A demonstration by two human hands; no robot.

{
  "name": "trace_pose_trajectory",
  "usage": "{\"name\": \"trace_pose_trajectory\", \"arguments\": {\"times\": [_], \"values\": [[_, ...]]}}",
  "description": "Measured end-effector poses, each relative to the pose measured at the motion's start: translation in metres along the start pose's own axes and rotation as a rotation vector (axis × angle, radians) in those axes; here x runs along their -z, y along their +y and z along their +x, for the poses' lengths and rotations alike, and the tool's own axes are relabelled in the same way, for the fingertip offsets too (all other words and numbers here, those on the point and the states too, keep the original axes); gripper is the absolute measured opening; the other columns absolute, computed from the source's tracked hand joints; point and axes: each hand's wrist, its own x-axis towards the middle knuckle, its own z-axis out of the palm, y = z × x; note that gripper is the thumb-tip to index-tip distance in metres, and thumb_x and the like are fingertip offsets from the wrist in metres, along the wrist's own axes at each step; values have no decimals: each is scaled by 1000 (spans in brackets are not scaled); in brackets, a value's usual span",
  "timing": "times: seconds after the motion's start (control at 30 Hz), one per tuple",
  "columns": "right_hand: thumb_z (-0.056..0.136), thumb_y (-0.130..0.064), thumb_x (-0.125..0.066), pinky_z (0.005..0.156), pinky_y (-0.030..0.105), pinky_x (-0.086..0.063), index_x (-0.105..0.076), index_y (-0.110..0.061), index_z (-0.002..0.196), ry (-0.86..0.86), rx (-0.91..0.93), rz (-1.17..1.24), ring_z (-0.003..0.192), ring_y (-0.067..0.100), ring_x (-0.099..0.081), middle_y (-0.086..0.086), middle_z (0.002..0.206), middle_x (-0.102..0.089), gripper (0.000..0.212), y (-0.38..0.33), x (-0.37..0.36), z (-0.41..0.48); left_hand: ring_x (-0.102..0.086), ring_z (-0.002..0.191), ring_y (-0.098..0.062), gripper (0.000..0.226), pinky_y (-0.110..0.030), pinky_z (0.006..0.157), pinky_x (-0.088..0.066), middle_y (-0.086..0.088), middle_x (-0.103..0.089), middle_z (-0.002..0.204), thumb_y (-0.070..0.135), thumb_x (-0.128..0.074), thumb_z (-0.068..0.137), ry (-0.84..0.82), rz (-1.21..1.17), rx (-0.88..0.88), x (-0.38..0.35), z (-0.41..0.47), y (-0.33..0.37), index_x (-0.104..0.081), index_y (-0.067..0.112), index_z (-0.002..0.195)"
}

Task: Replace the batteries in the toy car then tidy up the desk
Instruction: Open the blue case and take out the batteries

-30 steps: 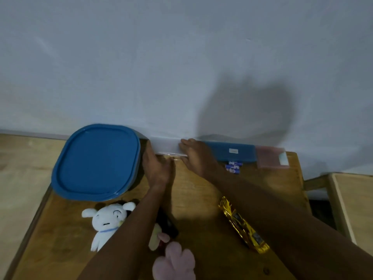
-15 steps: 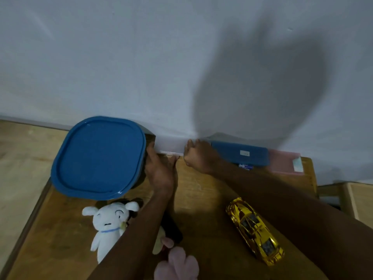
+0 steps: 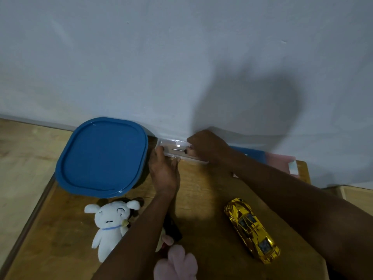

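Wooden and pale, the worktop (image 3: 201, 199) stood against a blue-grey wall (image 3: 181, 57). On its far left corner sat a big container with a blue lid (image 3: 103, 156). A gold toy car (image 3: 252, 229) lay on the near right part of the worktop, on its wheels and well apart from both hands. A white plush toy (image 3: 110, 223) lay just in front of the container, and a pink plush toy (image 3: 175, 265) showed at the bottom edge.

A clear case (image 3: 171, 147) lay along the wall beside the container. The left hand (image 3: 164, 172) pressed against the case's left end, fingers mostly straight. The right hand (image 3: 207, 146) curled over its right end, gripping it. A flat blue box (image 3: 254, 153) lay along the wall behind the right forearm.
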Motion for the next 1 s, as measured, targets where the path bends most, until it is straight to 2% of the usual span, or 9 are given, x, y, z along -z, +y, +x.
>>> {"name": "trace_pose_trajectory", "arguments": {"times": [0.13,0.23,0.3,0.37,0.47,0.6,0.77,0.9,1.0], "values": [[96,-23,-53,56,32,-45,-60,-10,75,206,-63,-22,63,27,-60,10,71,-63,25,5,-4,-13,-55,107,-17,29,-40,89,-54,-3,-52,126,21,-73,89,-60,32,-21,3,-3,-7,-58,20,114],[78,-8,-68,49,29,-49,-66,-10,72,335,-138,-169,60,25,-60,8,71,-64,7,-2,-5,-23,-58,100,-13,24,-39,87,-56,-1,-56,122,22,-73,90,-75,1,-42,10,-4,-12,-61,17,110],[69,0,-71,46,27,-46,-65,-10,73,420,-215,-120,60,24,-59,7,76,-62,13,-6,-6,-25,-60,96,-13,22,-40,86,-56,-1,-58,118,22,-73,90,-92,1,-42,14,-3,-16,-61,18,109],[78,-3,-68,48,28,-47,-66,-11,88,474,-222,23,58,25,-60,8,80,-63,12,-10,-7,-28,-63,94,-13,22,-41,84,-57,1,-61,114,24,-73,90,-122,2,-21,16,-1,-18,-60,21,108],[93,-16,-58,57,33,-51,-57,-11,114,342,-117,186,68,24,-61,9,88,-64,21,-24,-14,-39,-63,92,-11,23,-42,84,-58,1,-63,112,24,-73,89,-132,1,3,16,0,-18,-60,22,108],[96,-24,-54,64,30,-40,-48,-15,115,99,-169,250,83,24,-58,9,95,-65,22,-24,-31,-40,-64,94,-14,23,-44,84,-58,0,-62,115,24,-72,90,-125,20,6,15,-1,-18,-59,22,109],[95,-18,-55,64,29,-37,-59,-16,106,100,-188,115,78,26,-60,12,88,-67,12,-26,-34,-33,-64,97,-16,24,-43,86,-58,-2,-61,118,24,-70,92,-138,38,6,15,-2,-19,-57,22,112],[93,-13,-57,71,34,-51,-60,-20,113,137,-261,231,84,24,-62,9,96,-70,21,-31,-33,-33,-62,98,-16,25,-43,87,-57,-2,-59,119,24,-70,92,-143,40,8,16,-2,-17,-59,20,113],[91,-12,-60,82,36,-51,-58,-17,124,194,-306,376,96,25,-63,9,109,-69,33,-34,-30,-41,-62,100,-19,27,-43,88,-57,-2,-56,122,26,-70,91,-150,37,28,15,-2,-15,-59,18,115]]}}
